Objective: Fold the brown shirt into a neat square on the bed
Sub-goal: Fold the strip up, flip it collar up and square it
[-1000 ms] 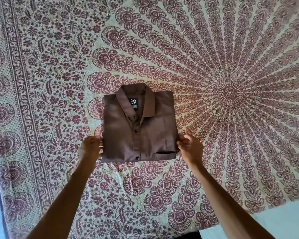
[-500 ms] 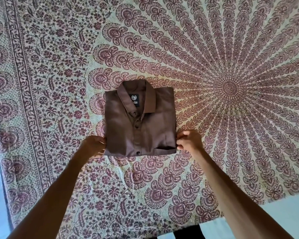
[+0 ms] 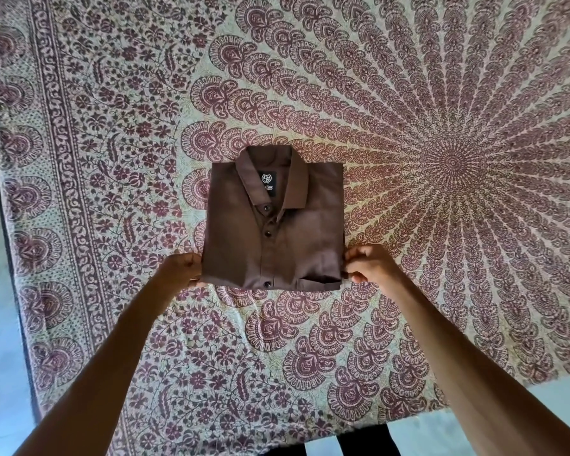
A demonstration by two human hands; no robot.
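The brown button-up cotton shirt point(image 3: 273, 222) lies collar-up as a compact square on the maroon-patterned bedspread point(image 3: 441, 126), at about nine o'clock from its sunburst centre. The left hand point(image 3: 181, 269) pinches the packet's seven-o'clock corner; the right hand point(image 3: 366, 263) pinches the five-o'clock corner. This looks like the final squaring step. Next, judging by the slightly puckered lower edge: smooth it, then release.

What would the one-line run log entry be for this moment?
stage: final tidy | brown shirt: folded square, collar up, flat on bedspread | left hand: at lower left corner | right hand: pinching lower right corner
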